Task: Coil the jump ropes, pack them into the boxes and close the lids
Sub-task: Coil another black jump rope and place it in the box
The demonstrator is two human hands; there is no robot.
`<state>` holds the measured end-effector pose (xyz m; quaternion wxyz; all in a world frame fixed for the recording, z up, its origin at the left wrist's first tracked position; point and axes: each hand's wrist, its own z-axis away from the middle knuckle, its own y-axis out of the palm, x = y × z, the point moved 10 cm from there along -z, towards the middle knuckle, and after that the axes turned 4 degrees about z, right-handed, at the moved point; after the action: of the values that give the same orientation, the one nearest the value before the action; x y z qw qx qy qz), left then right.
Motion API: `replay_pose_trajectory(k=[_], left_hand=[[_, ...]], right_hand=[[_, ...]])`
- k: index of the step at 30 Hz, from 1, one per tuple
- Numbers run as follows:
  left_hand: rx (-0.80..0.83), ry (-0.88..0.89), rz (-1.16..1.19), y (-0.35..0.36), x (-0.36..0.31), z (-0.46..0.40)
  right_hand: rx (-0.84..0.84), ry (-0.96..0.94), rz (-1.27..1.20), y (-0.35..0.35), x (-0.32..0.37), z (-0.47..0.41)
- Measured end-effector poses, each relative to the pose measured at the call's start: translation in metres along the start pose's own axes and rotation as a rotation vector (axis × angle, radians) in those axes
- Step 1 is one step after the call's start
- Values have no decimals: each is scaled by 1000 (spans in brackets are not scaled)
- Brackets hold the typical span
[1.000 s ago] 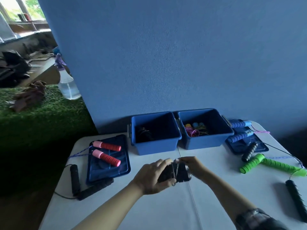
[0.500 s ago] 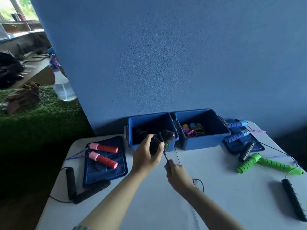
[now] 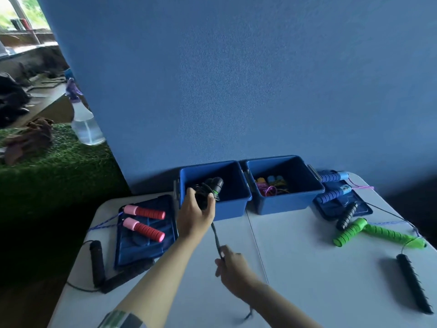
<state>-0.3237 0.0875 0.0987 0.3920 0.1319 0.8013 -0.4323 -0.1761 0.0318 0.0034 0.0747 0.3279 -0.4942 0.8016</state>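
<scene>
White tabletop (image 3: 295, 268) against a blue backdrop. I log the left hand (image 3: 196, 215) with fingers wrapped round the coiled black jump rope (image 3: 209, 191), held at the near-left rim of the left box (image 3: 233, 209), handles tilted up and right. Right hand (image 3: 233, 272), nearer me, pinches the rope's loose tail, which runs taut from bundle toward me. I judge the bundle drops straight in; left hand is closer. No legible labels.

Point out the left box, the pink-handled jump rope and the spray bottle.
left box (image 3: 233, 207): head view, front wall.
pink-handled jump rope (image 3: 147, 229): head view, nearer handle's ribbed grip.
spray bottle (image 3: 86, 127): head view, clear body.
</scene>
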Motion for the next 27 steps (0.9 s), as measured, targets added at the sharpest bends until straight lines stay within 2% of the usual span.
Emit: replay_pose_trajectory(k=[3,7,10,13,16,20,24,27], left_hand=[[88,15,-168,3,16,1],[263,273,-307,15,20,26],[374,355,-335,24,20,46],[483,485,-315,36,12,67],[543,583,-211,40,-3,82],[572,696,-117,34,-19,94],[631,808,-114,34,-27,104],[660,899,-160,34,-27,110]], right_hand=[[-5,-65,-15,-1,17,8],[-122,-226,199,-41,36,14],[-189,-393,380,-66,46,11],[-219,-503,394,-83,41,3],[-268,-531,421,-97,29,-9],[-211,-525,320,-107,18,-18],[-180,-613,358,-103,20,-15],[-27,-531,304,-85,4,-20]])
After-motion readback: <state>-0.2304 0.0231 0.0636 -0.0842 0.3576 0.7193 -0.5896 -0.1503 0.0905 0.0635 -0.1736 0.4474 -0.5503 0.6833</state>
